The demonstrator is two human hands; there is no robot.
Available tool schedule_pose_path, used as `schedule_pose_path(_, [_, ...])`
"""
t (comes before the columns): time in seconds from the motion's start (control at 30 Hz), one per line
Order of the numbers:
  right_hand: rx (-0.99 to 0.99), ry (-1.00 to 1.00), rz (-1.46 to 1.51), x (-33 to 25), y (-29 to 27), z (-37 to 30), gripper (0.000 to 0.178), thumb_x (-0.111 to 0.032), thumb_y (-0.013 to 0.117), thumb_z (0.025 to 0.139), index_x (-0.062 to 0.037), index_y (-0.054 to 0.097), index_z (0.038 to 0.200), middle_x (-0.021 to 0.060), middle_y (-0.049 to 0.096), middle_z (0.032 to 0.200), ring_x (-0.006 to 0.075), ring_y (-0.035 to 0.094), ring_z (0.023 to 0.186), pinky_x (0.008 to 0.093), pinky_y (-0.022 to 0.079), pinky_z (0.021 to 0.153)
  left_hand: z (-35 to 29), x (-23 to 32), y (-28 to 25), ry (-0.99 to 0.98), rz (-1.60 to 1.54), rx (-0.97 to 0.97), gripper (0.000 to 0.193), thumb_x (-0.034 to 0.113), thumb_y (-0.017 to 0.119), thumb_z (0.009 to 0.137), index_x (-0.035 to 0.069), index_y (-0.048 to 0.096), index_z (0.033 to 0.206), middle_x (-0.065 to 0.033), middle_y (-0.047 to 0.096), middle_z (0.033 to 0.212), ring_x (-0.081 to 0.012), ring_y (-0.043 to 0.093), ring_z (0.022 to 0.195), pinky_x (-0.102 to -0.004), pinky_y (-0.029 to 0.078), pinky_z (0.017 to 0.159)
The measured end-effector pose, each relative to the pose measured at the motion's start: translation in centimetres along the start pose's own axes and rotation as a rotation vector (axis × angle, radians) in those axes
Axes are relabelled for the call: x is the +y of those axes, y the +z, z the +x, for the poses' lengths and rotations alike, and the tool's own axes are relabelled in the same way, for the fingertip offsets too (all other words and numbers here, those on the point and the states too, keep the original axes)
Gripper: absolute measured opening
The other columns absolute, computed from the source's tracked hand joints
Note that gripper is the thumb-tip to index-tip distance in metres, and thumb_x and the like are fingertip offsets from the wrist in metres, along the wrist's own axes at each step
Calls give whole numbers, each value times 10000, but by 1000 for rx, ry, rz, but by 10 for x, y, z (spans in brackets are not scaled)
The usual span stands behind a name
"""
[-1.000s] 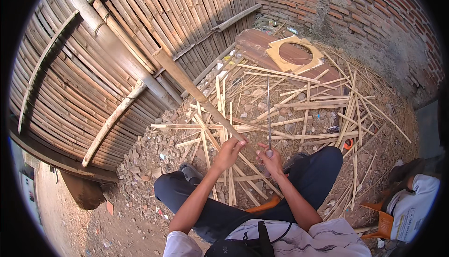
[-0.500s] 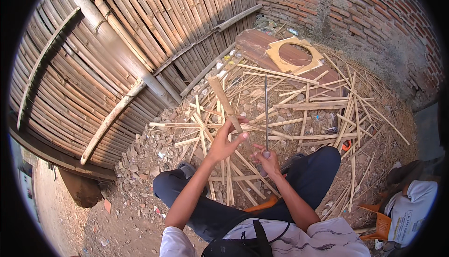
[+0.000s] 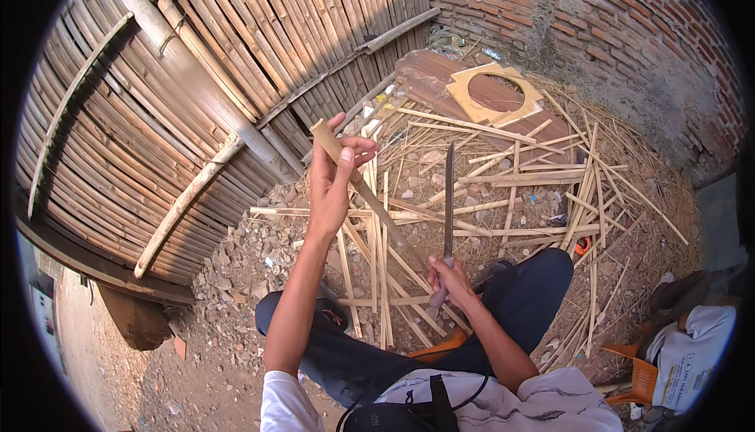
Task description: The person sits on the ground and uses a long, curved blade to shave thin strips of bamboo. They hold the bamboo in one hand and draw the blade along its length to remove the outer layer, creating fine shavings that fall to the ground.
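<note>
My left hand (image 3: 333, 182) is raised and grips the upper end of a long bamboo strip (image 3: 370, 196), which slants down toward my lap. My right hand (image 3: 450, 281) holds the handle of a long, narrow blade (image 3: 449, 193) that points straight up, away from me. The blade stands just right of the strip, apart from it. Both forearms come in from the lower edge over my dark trousers (image 3: 519, 306).
Many split bamboo strips (image 3: 503, 188) lie scattered over rubble ahead. A bamboo fence (image 3: 197, 86) fills the left, a brick wall (image 3: 613, 31) the back right. A brown board with a yellow ring-cut panel (image 3: 494, 94) lies behind. An orange stool (image 3: 637, 373) stands at right.
My left hand has lifted the bamboo strip up and toward me, from low by my knees to chest height. My right hand has kept the blade upright in about the same place.
</note>
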State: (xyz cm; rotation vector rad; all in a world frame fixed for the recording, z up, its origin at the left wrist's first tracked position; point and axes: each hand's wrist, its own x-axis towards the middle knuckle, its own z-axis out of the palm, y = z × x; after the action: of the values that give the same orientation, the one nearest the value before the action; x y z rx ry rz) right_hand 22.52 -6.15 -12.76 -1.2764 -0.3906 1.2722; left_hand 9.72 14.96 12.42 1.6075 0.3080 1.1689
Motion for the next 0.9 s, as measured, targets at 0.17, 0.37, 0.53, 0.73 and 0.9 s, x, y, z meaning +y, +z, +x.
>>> schedule_pose_path(0.17, [-159, 98, 292, -23, 13, -14, 186, -237, 601, 1076, -124, 554, 936, -52, 440, 624, 56, 417, 452, 247, 347, 447, 22, 12, 0, 51, -159, 48, 464, 454, 365, 1143, 42, 503, 1308, -94, 568, 943, -226, 627, 909, -405, 544, 885])
schedule_pose_path(0.37, [-290, 130, 303, -82, 55, -48, 178, -205, 590, 1077, -133, 553, 919, -65, 435, 619, 39, 374, 424, 230, 316, 427, 35, 29, 11, -80, -347, -68, 175, 251, 428, 1095, 93, 501, 1083, 20, 364, 705, -94, 341, 603, -264, 317, 558])
schedule_pose_path(0.53, [-396, 151, 210, -121, 78, -60, 219, -182, 607, 1059, -148, 521, 861, -66, 434, 608, 32, 355, 414, 231, 286, 403, 30, 36, 33, -21, -371, -98, 98, 136, 424, 1023, 93, 473, 1097, 55, 278, 650, -59, 209, 527, -255, 185, 471])
schedule_pose_path(0.73, [-405, 215, 224, -114, 82, -46, 281, -120, 609, 1025, -166, 446, 802, -70, 412, 586, 37, 343, 410, 235, 267, 389, 18, 40, 48, 29, -377, 7, 76, 127, 421, 1020, 91, 462, 1073, 55, 281, 633, -51, 189, 514, -255, 156, 456])
schedule_pose_path(0.9, [-364, 271, 203, -100, 72, -31, 285, -104, 614, 988, -140, 455, 754, -53, 419, 575, 50, 343, 402, 251, 258, 381, 13, 43, 39, -27, -452, -111, 82, 150, 430, 1007, 83, 460, 1041, 54, 274, 602, -57, 192, 485, -266, 167, 454])
